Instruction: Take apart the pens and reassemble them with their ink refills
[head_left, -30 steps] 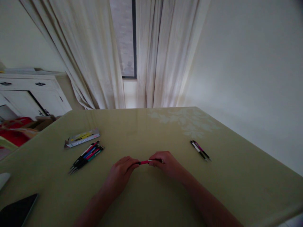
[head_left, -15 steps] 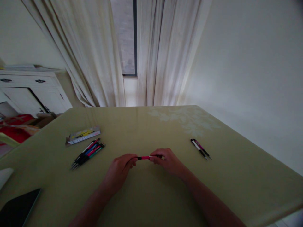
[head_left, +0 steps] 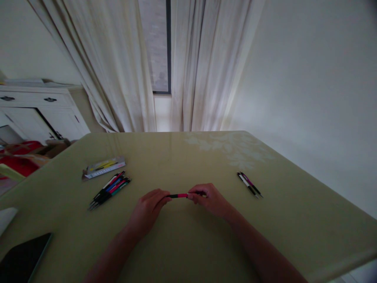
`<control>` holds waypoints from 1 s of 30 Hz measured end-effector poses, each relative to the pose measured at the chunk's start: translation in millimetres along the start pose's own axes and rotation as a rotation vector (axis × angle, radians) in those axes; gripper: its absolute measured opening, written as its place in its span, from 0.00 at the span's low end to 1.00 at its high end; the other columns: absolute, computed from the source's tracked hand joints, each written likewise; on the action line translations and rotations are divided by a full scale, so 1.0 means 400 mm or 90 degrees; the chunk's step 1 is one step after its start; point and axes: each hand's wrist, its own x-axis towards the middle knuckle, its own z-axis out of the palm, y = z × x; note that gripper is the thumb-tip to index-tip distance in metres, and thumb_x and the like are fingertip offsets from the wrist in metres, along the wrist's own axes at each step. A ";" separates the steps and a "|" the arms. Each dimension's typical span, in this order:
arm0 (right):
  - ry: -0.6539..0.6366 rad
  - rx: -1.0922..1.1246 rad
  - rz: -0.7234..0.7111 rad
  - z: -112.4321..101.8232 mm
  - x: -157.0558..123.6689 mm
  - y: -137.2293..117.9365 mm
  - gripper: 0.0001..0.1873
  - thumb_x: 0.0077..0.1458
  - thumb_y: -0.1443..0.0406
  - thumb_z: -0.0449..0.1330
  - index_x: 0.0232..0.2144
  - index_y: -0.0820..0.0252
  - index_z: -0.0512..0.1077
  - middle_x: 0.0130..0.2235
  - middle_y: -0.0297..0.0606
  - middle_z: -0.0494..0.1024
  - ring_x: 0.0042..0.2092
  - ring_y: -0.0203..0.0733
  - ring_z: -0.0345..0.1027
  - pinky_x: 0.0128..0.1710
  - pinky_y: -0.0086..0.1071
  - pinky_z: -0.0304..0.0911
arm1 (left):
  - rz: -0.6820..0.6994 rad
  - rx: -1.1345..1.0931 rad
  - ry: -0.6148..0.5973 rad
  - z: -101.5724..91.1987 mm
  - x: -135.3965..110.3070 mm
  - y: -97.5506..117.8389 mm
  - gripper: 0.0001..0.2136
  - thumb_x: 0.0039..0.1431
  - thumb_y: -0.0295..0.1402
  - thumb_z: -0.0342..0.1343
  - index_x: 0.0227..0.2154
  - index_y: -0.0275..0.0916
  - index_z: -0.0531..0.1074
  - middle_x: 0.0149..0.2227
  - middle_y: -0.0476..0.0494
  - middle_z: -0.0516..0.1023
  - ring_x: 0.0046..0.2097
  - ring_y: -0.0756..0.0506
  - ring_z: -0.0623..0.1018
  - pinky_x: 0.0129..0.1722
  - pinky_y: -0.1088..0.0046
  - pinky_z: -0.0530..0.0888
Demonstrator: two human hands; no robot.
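Stretching sideways over the middle of the smooth yellow-green table [head_left: 182, 161], a slim pink-and-black pen [head_left: 182, 195] is pinched at its left end by the left hand [head_left: 150, 208] and at its right by the right hand [head_left: 210, 199]. Left of them lies a bundle of slim multicoloured pens with black grips [head_left: 110, 190], just nearer than a flat white-and-yellow box [head_left: 104, 167]. Farther right, a white-and-black pen [head_left: 244, 180] lies beside a purple-and-black pen [head_left: 247, 180].

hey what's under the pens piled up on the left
The table shows around the pens; whatever lies directly beneath them is covered, so I can't tell.
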 end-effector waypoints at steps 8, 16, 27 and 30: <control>0.049 -0.054 -0.015 0.013 0.002 -0.012 0.18 0.64 0.53 0.63 0.34 0.61 0.83 0.29 0.36 0.79 0.30 0.36 0.66 0.30 0.28 0.56 | -0.010 0.081 -0.024 0.003 0.001 0.010 0.18 0.74 0.42 0.46 0.36 0.40 0.77 0.32 0.46 0.80 0.34 0.44 0.79 0.35 0.69 0.75; -0.068 0.054 0.112 0.010 -0.003 -0.007 0.19 0.64 0.54 0.60 0.33 0.63 0.82 0.22 0.31 0.70 0.23 0.32 0.57 0.24 0.27 0.50 | 0.199 0.207 -0.020 0.020 -0.008 0.013 0.15 0.76 0.38 0.47 0.43 0.40 0.79 0.32 0.44 0.82 0.34 0.43 0.79 0.36 0.66 0.74; -0.071 0.052 0.046 0.026 -0.008 -0.017 0.20 0.64 0.51 0.61 0.34 0.61 0.82 0.28 0.36 0.78 0.30 0.37 0.67 0.31 0.28 0.60 | 0.246 0.350 -0.062 -0.004 -0.009 0.023 0.15 0.77 0.36 0.44 0.44 0.40 0.77 0.33 0.43 0.80 0.35 0.42 0.78 0.39 0.64 0.71; -0.128 -0.003 0.019 0.033 -0.015 -0.025 0.19 0.68 0.53 0.59 0.35 0.60 0.82 0.30 0.36 0.80 0.32 0.38 0.70 0.33 0.29 0.62 | 0.293 0.358 -0.081 -0.008 -0.009 0.031 0.14 0.76 0.33 0.44 0.45 0.40 0.77 0.33 0.43 0.80 0.35 0.42 0.77 0.38 0.63 0.70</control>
